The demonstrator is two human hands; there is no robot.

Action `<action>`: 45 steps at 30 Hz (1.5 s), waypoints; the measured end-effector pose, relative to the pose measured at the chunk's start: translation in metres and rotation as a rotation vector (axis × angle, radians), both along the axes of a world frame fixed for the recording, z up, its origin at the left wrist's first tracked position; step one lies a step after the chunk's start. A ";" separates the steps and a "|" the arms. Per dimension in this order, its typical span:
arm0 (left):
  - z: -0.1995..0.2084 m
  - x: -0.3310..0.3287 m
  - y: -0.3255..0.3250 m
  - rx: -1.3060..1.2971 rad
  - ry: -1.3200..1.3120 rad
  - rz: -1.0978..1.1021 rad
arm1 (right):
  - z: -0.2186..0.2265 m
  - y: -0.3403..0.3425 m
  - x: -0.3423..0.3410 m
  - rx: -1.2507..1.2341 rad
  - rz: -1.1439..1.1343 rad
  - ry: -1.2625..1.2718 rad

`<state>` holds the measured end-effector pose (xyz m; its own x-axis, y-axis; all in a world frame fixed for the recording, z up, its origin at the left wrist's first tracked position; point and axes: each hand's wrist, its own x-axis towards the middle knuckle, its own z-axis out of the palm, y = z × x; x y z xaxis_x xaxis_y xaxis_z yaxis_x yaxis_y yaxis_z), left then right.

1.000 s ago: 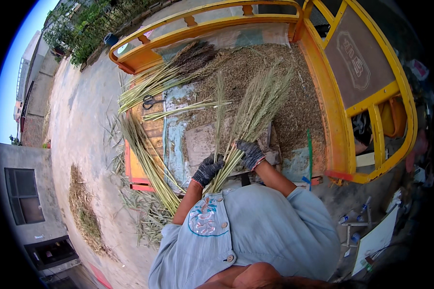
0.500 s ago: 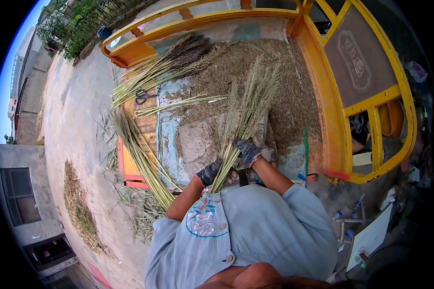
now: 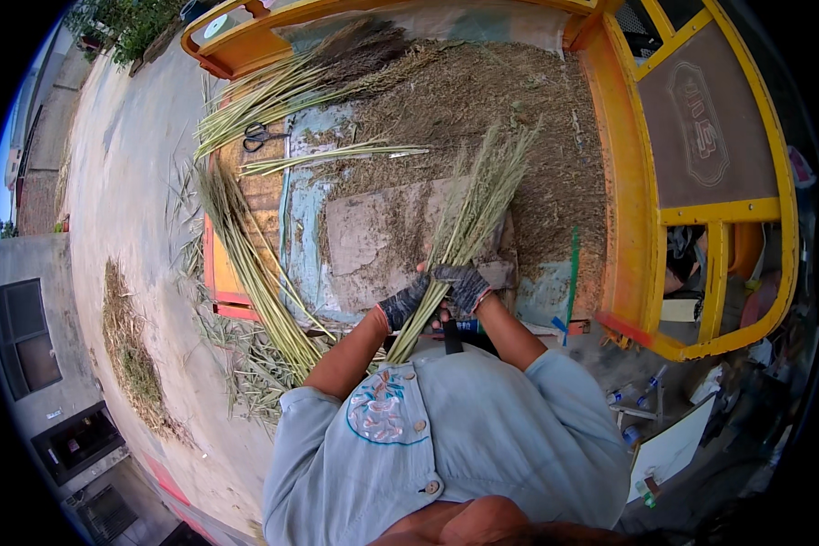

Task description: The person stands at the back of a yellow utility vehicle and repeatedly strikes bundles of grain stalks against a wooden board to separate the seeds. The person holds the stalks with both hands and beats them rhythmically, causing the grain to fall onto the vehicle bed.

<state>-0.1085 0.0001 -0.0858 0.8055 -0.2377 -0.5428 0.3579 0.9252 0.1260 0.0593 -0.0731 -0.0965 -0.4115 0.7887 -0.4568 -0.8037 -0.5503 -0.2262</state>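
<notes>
Stalk bundle point(image 3: 471, 223) is in both hands, over the near edge of the cart bed, seed heads pointing up and away to the right, bare ends down by the shirt point(image 3: 510, 419). From my end I see the left hand point(image 3: 406, 302) closed round the lower stems, and the right hand point(image 3: 462, 286) clamped on the same stems just above and beside it. Both wear dark grey knit gloves, some fingertips bare. Grey board point(image 3: 373, 238) lies flat behind the bundle, bits of chaff on it. Around that, brown loose seed point(image 3: 555, 173) covers much of the bed, pale blue sheet point(image 3: 308, 241) showing at left. Left of the hands, a second bundle point(image 3: 259, 264) slants over the cart's edge. Farther up: a few thin stalks point(image 3: 328, 161), black-handled scissors point(image 3: 257, 137), then a dark-headed bundle point(image 3: 255, 96). Yellow cart frame point(image 3: 651, 227) at right, with green strip point(image 3: 574, 273) just inside it. Leaf litter point(image 3: 246, 364) on concrete, lower left.
</notes>
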 end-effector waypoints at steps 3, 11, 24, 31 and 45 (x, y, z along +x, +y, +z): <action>0.000 0.000 -0.009 0.263 -0.015 0.120 | -0.024 0.003 -0.002 0.035 -0.052 -0.052; -0.015 -0.009 -0.053 1.615 0.619 -0.274 | -0.066 0.012 -0.004 -0.112 -0.130 -0.110; -0.049 -0.016 -0.010 0.504 0.259 -0.166 | -0.085 0.042 0.008 0.184 0.159 -0.596; -0.119 -0.015 -0.027 1.241 0.663 -0.618 | -0.089 0.015 0.017 -0.304 0.126 -1.442; -0.166 -0.038 -0.021 1.349 0.655 -0.968 | -0.041 -0.004 0.077 -0.480 0.424 -2.093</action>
